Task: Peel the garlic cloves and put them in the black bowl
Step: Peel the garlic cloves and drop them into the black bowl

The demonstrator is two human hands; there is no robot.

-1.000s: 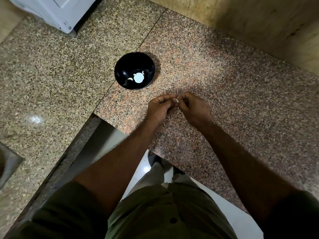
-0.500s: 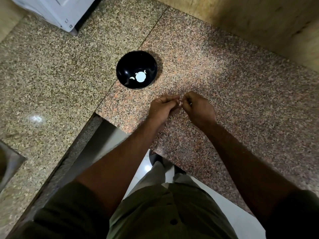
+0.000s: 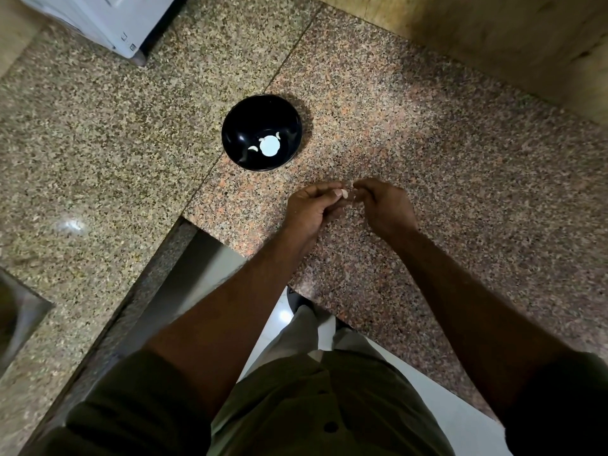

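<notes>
A black bowl (image 3: 261, 131) stands on the granite counter (image 3: 427, 153), with a few pale peeled cloves (image 3: 253, 148) around a bright glare spot on its bottom. Below and right of it, my left hand (image 3: 312, 205) pinches a small white garlic clove (image 3: 344, 193) at its fingertips. My right hand (image 3: 383, 204) is just right of the clove, fingers curled, pinching what looks like a bit of skin (image 3: 356, 192). A small gap shows between the two hands.
A white appliance (image 3: 98, 18) stands at the far left corner. A wooden wall (image 3: 493, 34) runs along the back right. The counter's inner edge (image 3: 210, 232) drops to the floor near my legs. A steel sink corner (image 3: 16, 317) shows at the left.
My hands, joined on the clove before, have drawn slightly apart. The view has shifted a little, so the bowl appears a bit further right.
</notes>
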